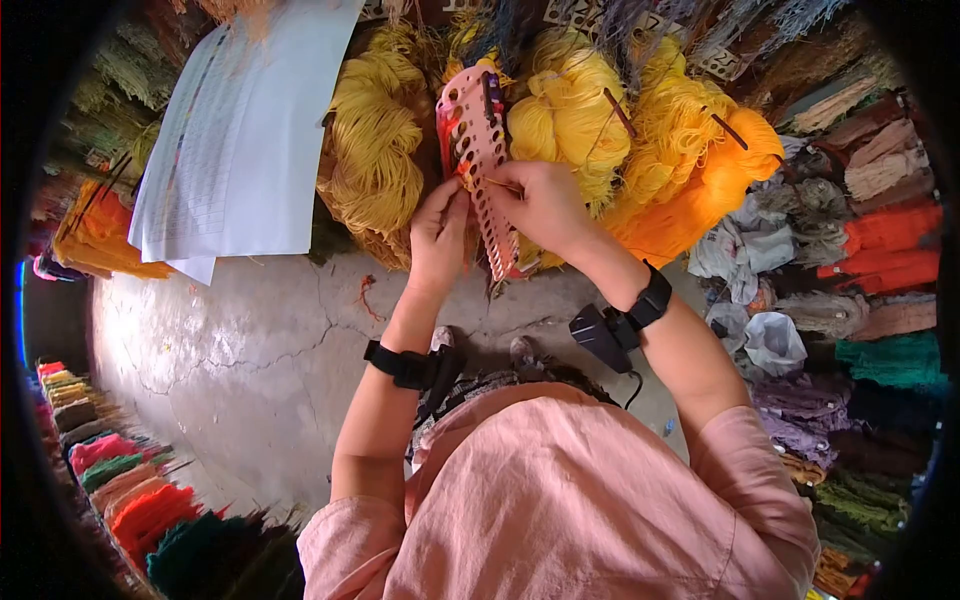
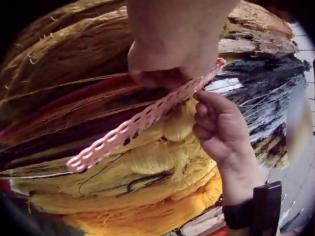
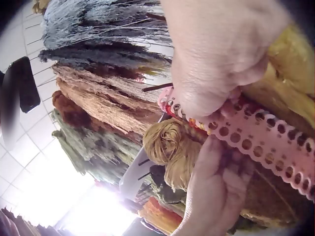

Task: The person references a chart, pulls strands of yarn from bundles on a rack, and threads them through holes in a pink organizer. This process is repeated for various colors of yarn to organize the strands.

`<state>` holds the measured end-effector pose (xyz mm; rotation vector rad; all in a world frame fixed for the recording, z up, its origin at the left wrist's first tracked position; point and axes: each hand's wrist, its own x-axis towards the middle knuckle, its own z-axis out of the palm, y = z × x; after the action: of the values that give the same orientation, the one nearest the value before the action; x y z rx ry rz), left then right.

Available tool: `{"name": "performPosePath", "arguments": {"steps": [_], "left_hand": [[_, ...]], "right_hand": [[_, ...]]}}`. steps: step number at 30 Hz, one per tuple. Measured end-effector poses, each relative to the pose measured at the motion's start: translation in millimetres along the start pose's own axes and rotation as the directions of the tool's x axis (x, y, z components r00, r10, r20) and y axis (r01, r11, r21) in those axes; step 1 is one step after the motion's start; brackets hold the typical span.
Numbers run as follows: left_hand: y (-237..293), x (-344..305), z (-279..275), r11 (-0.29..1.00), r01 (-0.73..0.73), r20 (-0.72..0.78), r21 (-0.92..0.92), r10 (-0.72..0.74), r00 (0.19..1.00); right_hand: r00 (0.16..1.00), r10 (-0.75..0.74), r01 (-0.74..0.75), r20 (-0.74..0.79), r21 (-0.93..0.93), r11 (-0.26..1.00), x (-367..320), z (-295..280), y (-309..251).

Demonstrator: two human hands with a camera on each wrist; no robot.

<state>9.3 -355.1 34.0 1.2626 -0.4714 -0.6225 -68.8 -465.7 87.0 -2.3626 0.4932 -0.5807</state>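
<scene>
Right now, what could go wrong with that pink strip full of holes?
The pink strip might tilt or slip if the left hand and right hand loosened their hold. Its scalloped edges could snag loose strands of the yellow skeins around it. The red thread along it might tangle too.

— Punched strip point(image 3: 253, 132)?
— Looks plastic: smooth, slight sheen. Sheets point(image 1: 250, 140): paper, smooth, matt.
— Yellow hanks point(image 1: 375, 140)?
— Stringy fibre, soft gloss. Tan bundle point(image 3: 106, 98): coarse, dull.
— Floor point(image 1: 250, 310)?
— Concrete-like, cracked, patchy shine. Shirt point(image 1: 560, 490): matt cloth, creased.
</scene>
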Motion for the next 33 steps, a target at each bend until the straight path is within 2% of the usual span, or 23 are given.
{"name": "performPosePath", "arguments": {"steps": [3,9,12,16,18,19,22,27,28,31,33], "left_hand": [[-13,9,-4,0.992,-0.12,0.019,-0.023,0.121,0.993],[-8,11,-8,0.997,-0.069,0.083,-0.017,0.07,0.994],[-10,13,-8,0.994,-0.047,0.093,-0.101,0.057,0.994],[-6,12,-7,0.992,0.038,0.077,-0.117,-0.029,0.997],[-5,11,-7,0.981,0.105,0.053,-0.164,-0.097,0.994],[-7,12,-8,0.985,0.088,0.053,-0.148,-0.081,0.995],[-12,14,-10,0.99,0.067,0.061,-0.125,-0.06,0.996],[-12,14,-13,0.974,0.151,0.138,-0.168,-0.129,0.982],[-11,13,-13,0.971,0.143,0.133,-0.191,-0.118,0.984],[-10,8,-10,0.969,0.094,0.144,-0.23,-0.062,0.988],[-14,6,-11,0.975,0.034,0.186,-0.218,0.007,0.983]], "right_hand": [[0.999,-0.037,0.037,0.002,-0.047,0.998,2,0,-3],[0.998,-0.025,0.028,0.052,-0.067,0.997,5,0,-7],[0.996,-0.005,0.013,0.09,-0.081,0.997,7,0,-10],[0.994,-0.007,0.015,0.113,-0.071,0.997,7,-1,-10],[0.996,-0.067,0.068,0.062,-0.023,0.997,6,0,-9],[0.995,-0.096,0.096,0.036,0.0,0.995,6,0,-8],[0.978,0.038,-0.044,0.206,0.022,0.999,8,-10,-14],[0.976,0.103,-0.164,0.193,0.334,0.928,1,0,11],[0.978,0.107,-0.173,0.181,0.404,0.898,-1,-1,13],[0.916,0.247,-0.397,0.314,0.632,0.666,-7,-8,4],[0.891,0.288,-0.453,0.35,0.67,0.587,-9,-12,-2]]}}
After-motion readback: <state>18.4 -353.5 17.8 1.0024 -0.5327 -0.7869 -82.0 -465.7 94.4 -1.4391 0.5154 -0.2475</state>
